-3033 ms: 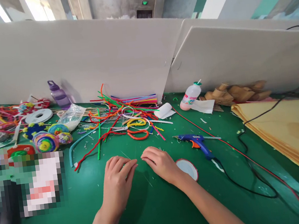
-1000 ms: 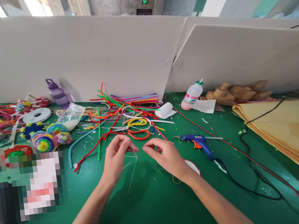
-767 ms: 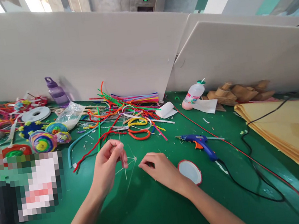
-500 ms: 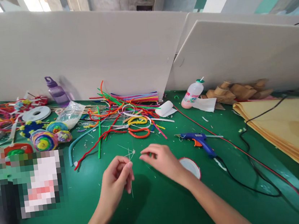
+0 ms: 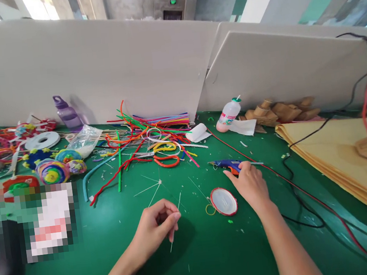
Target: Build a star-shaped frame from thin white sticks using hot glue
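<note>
A thin white stick (image 5: 174, 222) is pinched between thumb and fingers of the left hand (image 5: 157, 226), just above the green desk (image 5: 205, 259). The right hand (image 5: 249, 184) is laid on the blue glue gun (image 5: 228, 164), fingers curled over its handle; a full grasp cannot be confirmed. A red-rimmed round lid (image 5: 224, 201) is located between the two hands, with a small yellow ring (image 5: 210, 209) just to its left. A star of joined sticks (image 5: 154, 185) lies beyond the left hand. Coloured pipe cleaners (image 5: 149, 135) are piled further back.
</note>
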Available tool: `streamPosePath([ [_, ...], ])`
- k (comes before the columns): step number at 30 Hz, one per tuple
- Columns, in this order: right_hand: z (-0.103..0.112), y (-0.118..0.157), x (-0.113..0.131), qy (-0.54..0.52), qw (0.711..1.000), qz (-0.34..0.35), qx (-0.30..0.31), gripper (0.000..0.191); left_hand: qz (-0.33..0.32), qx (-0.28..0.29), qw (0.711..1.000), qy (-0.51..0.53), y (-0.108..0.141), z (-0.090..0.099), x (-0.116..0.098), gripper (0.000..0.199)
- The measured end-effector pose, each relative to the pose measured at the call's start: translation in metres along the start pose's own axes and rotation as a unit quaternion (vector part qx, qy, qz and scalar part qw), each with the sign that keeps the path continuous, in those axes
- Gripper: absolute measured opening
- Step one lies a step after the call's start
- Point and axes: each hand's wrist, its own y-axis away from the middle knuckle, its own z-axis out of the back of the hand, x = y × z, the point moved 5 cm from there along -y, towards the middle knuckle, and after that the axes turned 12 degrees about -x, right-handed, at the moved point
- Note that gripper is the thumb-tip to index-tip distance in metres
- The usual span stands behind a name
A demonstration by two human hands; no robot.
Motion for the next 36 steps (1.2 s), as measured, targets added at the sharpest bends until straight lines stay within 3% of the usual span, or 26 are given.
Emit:
streamPosePath([
  [5, -0.001, -0.007, -0.004, -0.069, 0.996, -0.019, -0.046, 0.027, 0.036, 0.044, 0.998, -0.006, 0.003, -0.008, 0.006, 0.029],
  [10, 0.015, -0.01, -0.008, -0.169, 0.976, -0.03, -0.134, 0.026, 0.033, 0.03, 0.999, -0.017, 0.001, -0.007, 0.007, 0.029],
  [15, 0.037, -0.005, 0.012, -0.331, 0.928, -0.011, -0.168, 0.034, 0.034, -0.013, 0.999, -0.02, -0.004, -0.004, 0.009, 0.032],
  [19, 0.05, 0.007, 0.04, -0.429, 0.883, 0.076, -0.175, 0.031, 0.034, -0.029, 0.999, -0.021, -0.006, -0.002, 0.01, 0.031],
  [25, 0.058, 0.017, 0.058, -0.435, 0.864, 0.167, -0.191, 0.022, 0.036, -0.037, 0.999, -0.01, -0.006, -0.001, 0.01, 0.033],
  [36, 0.066, 0.02, 0.063, -0.422, 0.857, 0.211, -0.206, 0.02, 0.038, -0.038, 0.999, -0.007, -0.006, -0.001, 0.011, 0.032],
])
